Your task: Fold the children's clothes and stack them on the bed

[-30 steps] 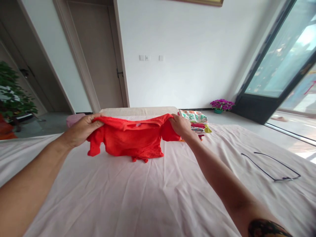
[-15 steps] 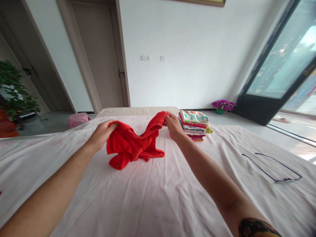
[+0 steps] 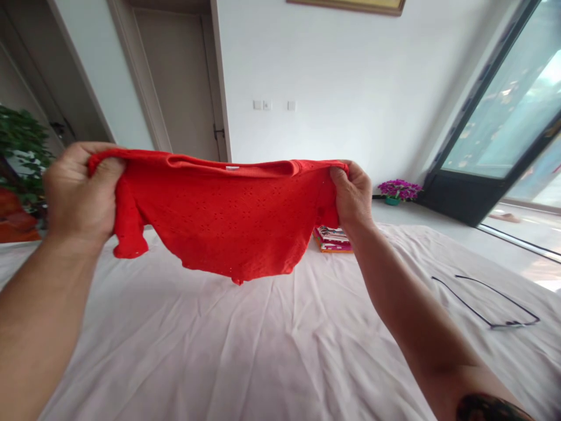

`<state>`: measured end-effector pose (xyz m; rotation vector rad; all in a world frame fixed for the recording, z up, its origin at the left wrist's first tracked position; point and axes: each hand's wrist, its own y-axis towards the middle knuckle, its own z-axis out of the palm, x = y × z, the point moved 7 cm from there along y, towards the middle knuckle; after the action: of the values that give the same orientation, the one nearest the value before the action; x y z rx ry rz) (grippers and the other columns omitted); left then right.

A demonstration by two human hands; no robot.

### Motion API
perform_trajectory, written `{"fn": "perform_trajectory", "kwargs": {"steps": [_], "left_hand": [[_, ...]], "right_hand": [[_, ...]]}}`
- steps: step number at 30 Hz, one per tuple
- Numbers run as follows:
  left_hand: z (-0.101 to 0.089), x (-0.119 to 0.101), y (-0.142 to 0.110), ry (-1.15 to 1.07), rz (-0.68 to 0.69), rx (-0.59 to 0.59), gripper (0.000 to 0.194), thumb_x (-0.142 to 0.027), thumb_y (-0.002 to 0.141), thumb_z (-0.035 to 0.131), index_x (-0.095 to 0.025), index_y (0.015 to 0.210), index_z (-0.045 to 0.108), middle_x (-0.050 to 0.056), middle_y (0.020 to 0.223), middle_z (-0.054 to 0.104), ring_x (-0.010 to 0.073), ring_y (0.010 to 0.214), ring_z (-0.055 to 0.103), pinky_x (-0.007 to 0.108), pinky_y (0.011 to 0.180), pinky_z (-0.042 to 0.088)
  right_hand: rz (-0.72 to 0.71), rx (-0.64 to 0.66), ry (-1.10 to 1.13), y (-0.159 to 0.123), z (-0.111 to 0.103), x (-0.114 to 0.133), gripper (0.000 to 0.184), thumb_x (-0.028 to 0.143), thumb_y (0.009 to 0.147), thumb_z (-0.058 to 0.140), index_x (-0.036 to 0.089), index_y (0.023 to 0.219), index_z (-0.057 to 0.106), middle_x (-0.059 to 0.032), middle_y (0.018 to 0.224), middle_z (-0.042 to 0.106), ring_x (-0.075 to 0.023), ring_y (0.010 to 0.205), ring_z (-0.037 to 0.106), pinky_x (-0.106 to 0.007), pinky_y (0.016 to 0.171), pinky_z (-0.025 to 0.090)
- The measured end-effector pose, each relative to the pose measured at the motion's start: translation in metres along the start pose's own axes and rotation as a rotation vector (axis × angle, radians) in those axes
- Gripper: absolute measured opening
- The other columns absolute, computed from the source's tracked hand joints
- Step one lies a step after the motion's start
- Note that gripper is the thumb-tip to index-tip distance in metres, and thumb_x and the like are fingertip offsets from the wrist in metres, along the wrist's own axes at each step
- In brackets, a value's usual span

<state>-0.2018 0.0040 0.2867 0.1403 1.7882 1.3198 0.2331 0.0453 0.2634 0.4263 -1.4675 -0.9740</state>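
A red short-sleeved shirt (image 3: 236,216) with small cut-out flower patterns hangs stretched between my hands, above the bed. My left hand (image 3: 81,193) is closed around one shoulder, thumb on the near side. At the opposite shoulder, my right hand (image 3: 354,193) pinches the cloth. The neckline with a white label faces up, and the hem droops toward the sheet. Behind the shirt's right side, a stack of folded clothes (image 3: 333,242) shows only its lower layers; its top is hidden.
A pale, wrinkled sheet (image 3: 263,351) covers the bed. Eyeglasses (image 3: 511,323) lie on it at the right. Beyond stand a pot of purple flowers (image 3: 398,190) by the glass door (image 3: 495,128) and a leafy green plant (image 3: 21,140) at the left.
The bunched red shirt has been lifted off the bed and spread wide. My hands have moved apart, upward and closer to me. The shirt now covers most of the clothes stack.
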Motion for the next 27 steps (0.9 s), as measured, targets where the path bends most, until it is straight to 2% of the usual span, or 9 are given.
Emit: {"fn": "perform_trajectory", "kwargs": {"steps": [4, 8, 12, 15, 18, 20, 22, 25, 27], "left_hand": [[-0.019, -0.014, 0.006, -0.057, 0.041, -0.001, 0.034, -0.028, 0.082, 0.058, -0.013, 0.112, 0.067, -0.004, 0.08, 0.06, 0.0055, 0.071, 0.05, 0.027, 0.08, 0.047], [-0.009, -0.011, -0.005, -0.139, -0.167, 0.128, 0.031, -0.033, 0.083, 0.06, -0.016, 0.107, 0.068, -0.003, 0.081, 0.064, 0.012, 0.077, 0.06, 0.035, 0.085, 0.051], [0.039, -0.016, -0.048, -0.529, -0.335, 0.541, 0.024, -0.044, 0.078, 0.073, -0.024, 0.091, 0.068, 0.002, 0.111, 0.069, 0.0243, 0.104, 0.065, 0.042, 0.092, 0.053], [0.077, -0.027, -0.089, -0.598, -0.29, 0.856, 0.024, -0.048, 0.075, 0.076, -0.025, 0.076, 0.071, 0.004, 0.132, 0.061, 0.0287, 0.124, 0.056, 0.044, 0.104, 0.047], [0.111, -0.027, -0.128, -0.541, -0.275, 1.083, 0.022, -0.047, 0.075, 0.076, -0.025, 0.075, 0.074, 0.007, 0.129, 0.063, 0.0301, 0.126, 0.055, 0.044, 0.107, 0.043], [0.128, -0.016, -0.153, -0.526, -0.382, 1.182, 0.023, -0.046, 0.075, 0.076, -0.024, 0.081, 0.076, 0.009, 0.113, 0.07, 0.0298, 0.111, 0.063, 0.044, 0.1, 0.047], [0.138, 0.005, -0.169, -0.547, -0.558, 1.154, 0.027, -0.046, 0.074, 0.076, -0.023, 0.086, 0.076, 0.008, 0.094, 0.074, 0.0277, 0.091, 0.069, 0.041, 0.087, 0.052], [0.14, 0.041, -0.174, -0.58, -0.757, 0.851, 0.033, -0.047, 0.068, 0.08, -0.02, 0.086, 0.073, 0.005, 0.081, 0.073, 0.0237, 0.075, 0.07, 0.037, 0.075, 0.053], [0.138, 0.055, -0.174, -0.598, -0.814, 0.667, 0.038, -0.047, 0.064, 0.083, -0.019, 0.087, 0.071, 0.004, 0.08, 0.073, 0.0218, 0.075, 0.069, 0.033, 0.074, 0.053]], "right_hand": [[-0.042, 0.044, 0.005, 0.007, -0.005, 0.022, 0.023, 0.045, 0.088, 0.059, 0.022, 0.086, 0.063, 0.0017, 0.074, 0.059, -0.0141, 0.071, 0.059, -0.025, 0.059, 0.047], [0.063, 0.12, 0.052, 0.003, 0.006, 0.015, 0.024, 0.045, 0.086, 0.061, 0.021, 0.084, 0.063, 0.0014, 0.072, 0.06, -0.0143, 0.069, 0.06, -0.025, 0.058, 0.048], [0.23, 0.288, 0.162, -0.027, 0.047, -0.005, 0.025, 0.045, 0.079, 0.069, 0.021, 0.085, 0.064, 0.0008, 0.073, 0.064, -0.0148, 0.068, 0.06, -0.025, 0.059, 0.049], [0.348, 0.469, 0.24, -0.059, 0.088, -0.016, 0.029, 0.045, 0.074, 0.073, 0.02, 0.087, 0.066, 0.0006, 0.073, 0.066, -0.0144, 0.067, 0.06, -0.025, 0.059, 0.05], [0.451, 0.658, 0.304, -0.089, 0.122, -0.026, 0.03, 0.041, 0.071, 0.075, 0.019, 0.089, 0.067, 0.0006, 0.072, 0.068, -0.0133, 0.065, 0.06, -0.025, 0.06, 0.049], [0.488, 0.691, 0.306, -0.101, 0.129, -0.036, 0.027, 0.037, 0.072, 0.074, 0.02, 0.093, 0.068, 0.0, 0.075, 0.069, -0.0127, 0.066, 0.061, -0.025, 0.061, 0.049], [0.488, 0.621, 0.225, -0.106, 0.124, -0.05, 0.025, 0.033, 0.074, 0.071, 0.02, 0.095, 0.067, -0.001, 0.083, 0.071, -0.012, 0.068, 0.062, -0.023, 0.059, 0.048], [0.551, 0.544, 0.036, -0.119, 0.106, -0.071, 0.021, 0.038, 0.08, 0.067, 0.019, 0.089, 0.066, -0.0018, 0.077, 0.07, -0.0107, 0.056, 0.059, -0.019, 0.043, 0.039], [0.68, 0.62, 0.017, -0.135, 0.103, -0.082, 0.033, 0.051, 0.084, 0.061, 0.018, 0.085, 0.064, -0.0018, 0.067, 0.066, -0.0106, 0.047, 0.055, -0.019, 0.036, 0.032]]}}
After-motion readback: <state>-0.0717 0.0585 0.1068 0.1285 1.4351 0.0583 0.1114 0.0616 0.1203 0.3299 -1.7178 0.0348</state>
